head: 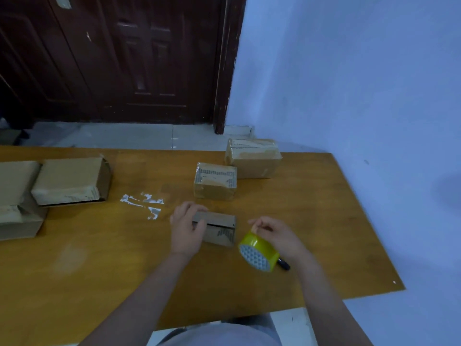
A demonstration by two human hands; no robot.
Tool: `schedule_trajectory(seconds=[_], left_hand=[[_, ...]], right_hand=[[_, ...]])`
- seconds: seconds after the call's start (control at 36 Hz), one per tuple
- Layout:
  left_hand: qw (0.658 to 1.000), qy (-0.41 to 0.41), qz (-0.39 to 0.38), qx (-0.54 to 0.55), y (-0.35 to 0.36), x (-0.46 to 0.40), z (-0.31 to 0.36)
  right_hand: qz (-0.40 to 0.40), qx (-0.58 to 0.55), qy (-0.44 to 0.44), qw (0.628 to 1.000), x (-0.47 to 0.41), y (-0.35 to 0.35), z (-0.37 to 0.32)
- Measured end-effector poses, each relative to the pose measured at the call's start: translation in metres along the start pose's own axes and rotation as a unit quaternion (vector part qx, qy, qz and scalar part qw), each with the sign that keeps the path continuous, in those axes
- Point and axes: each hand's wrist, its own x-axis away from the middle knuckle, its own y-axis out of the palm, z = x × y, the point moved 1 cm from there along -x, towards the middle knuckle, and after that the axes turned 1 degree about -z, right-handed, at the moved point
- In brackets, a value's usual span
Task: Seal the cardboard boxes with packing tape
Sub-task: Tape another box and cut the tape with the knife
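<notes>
A small cardboard box lies on the wooden table in front of me. My left hand grips its left end, fingers over the top and thumb on the near side. My right hand holds a yellow roll of packing tape just right of the box, with thumb and forefinger pinching at the roll's upper edge. Two taped boxes stand beyond: a mid-sized one and a larger one.
Several cardboard boxes sit at the table's left edge. White tape scraps stick to the tabletop. A black marker lies under the tape roll. A dark wooden door and a blue wall stand behind the table.
</notes>
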Motion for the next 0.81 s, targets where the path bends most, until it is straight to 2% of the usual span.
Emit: schedule_trajectory(seconds=[0.06, 0.11, 0.17, 0.33, 0.39, 0.47, 0.56, 0.64, 0.81], left_hand=[[0.997, 0.037, -0.06, 0.035, 0.006, -0.006, 0.027], [0.984, 0.061, -0.159, 0.058, 0.015, -0.01, 0.051], [0.976, 0.061, -0.201, 0.061, 0.021, -0.013, 0.07], [0.978, 0.029, -0.201, 0.053, 0.013, -0.032, 0.088], [0.981, 0.031, -0.185, 0.05, 0.01, -0.036, 0.093], [0.991, 0.025, -0.123, 0.037, 0.006, -0.045, 0.103], [0.986, -0.068, -0.104, 0.114, -0.001, -0.054, 0.114], [0.945, -0.189, -0.139, 0.227, -0.004, -0.058, 0.121], [0.858, -0.314, -0.203, 0.352, 0.003, -0.059, 0.14]], right_hand=[[0.012, 0.021, -0.022, 0.999, -0.003, -0.003, -0.021], [0.029, 0.034, -0.055, 0.998, -0.006, -0.004, -0.039], [0.052, 0.056, -0.078, 0.994, -0.011, -0.004, -0.051], [0.114, 0.139, -0.107, 0.978, -0.016, -0.01, -0.068], [0.142, 0.13, -0.119, 0.974, -0.016, -0.011, -0.073], [0.157, 0.068, -0.144, 0.975, -0.007, -0.01, -0.084], [0.164, -0.003, -0.141, 0.976, 0.006, -0.014, -0.09], [0.163, -0.053, -0.181, 0.968, 0.019, -0.022, -0.092], [0.127, -0.232, -0.265, 0.927, 0.032, -0.033, -0.095]])
